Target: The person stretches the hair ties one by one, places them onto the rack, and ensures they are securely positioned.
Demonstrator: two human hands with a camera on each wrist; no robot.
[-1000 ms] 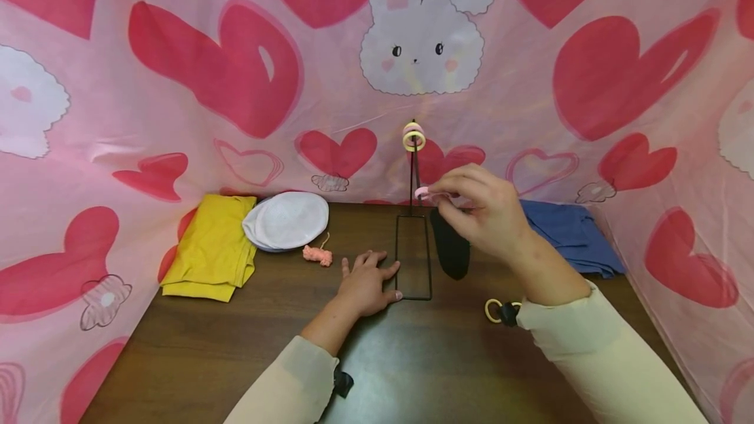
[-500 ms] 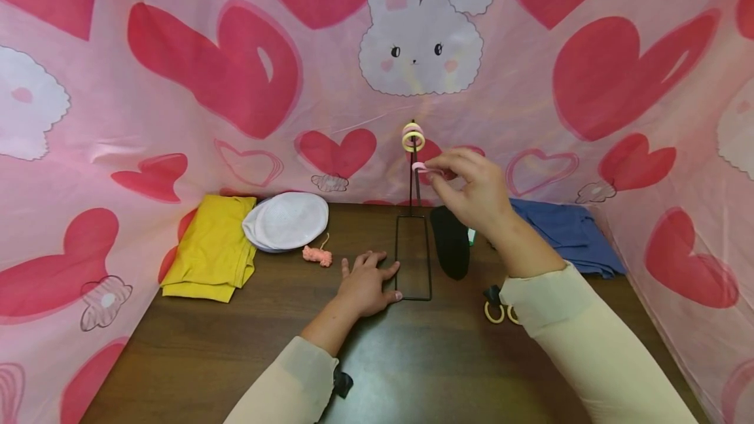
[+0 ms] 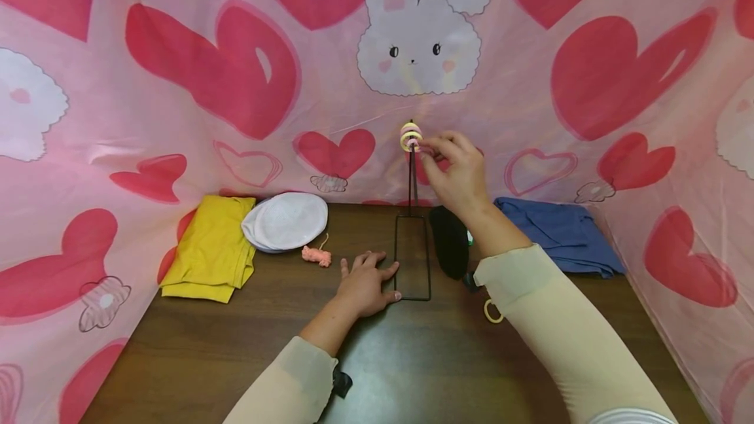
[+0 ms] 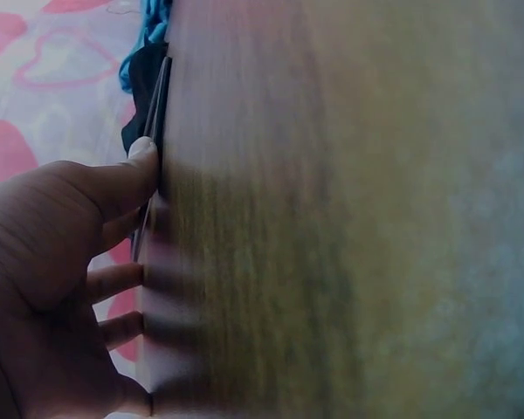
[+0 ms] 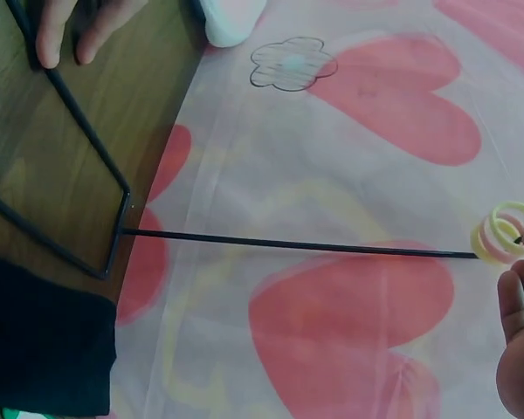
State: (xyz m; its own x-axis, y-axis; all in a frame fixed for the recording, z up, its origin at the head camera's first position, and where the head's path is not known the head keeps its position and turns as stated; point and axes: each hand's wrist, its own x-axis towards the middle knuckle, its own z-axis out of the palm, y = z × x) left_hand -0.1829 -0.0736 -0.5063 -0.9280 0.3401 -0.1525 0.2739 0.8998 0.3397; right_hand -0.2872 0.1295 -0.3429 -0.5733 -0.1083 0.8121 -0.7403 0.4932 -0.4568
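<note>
A black wire stand (image 3: 410, 185) rises from a rectangular base on the table. Yellow and pink rings (image 3: 403, 143) hang at its top. My right hand (image 3: 461, 175) pinches a pink ring (image 3: 413, 142) at the stand's tip, right against the hanging ones; fingers partly hide it. In the right wrist view only part of the right hand (image 5: 520, 327) shows, beside the rings. My left hand (image 3: 366, 285) lies spread on the table, its thumb and index finger touching the left side of the base. The left wrist view shows that thumb (image 4: 131, 179) on the wire.
A folded yellow cloth (image 3: 209, 247), a white cap (image 3: 288, 220) and a small pink yarn bundle (image 3: 317, 256) lie left. Right of the stand are a black flat item (image 3: 449, 241), a folded blue cloth (image 3: 559, 234) and a yellow ring (image 3: 492, 312). A patterned curtain (image 3: 330, 103) encloses the table.
My right hand has risen with the pink ring, from partway up the stand to the hanging rings at its top. The left hand stays where it was.
</note>
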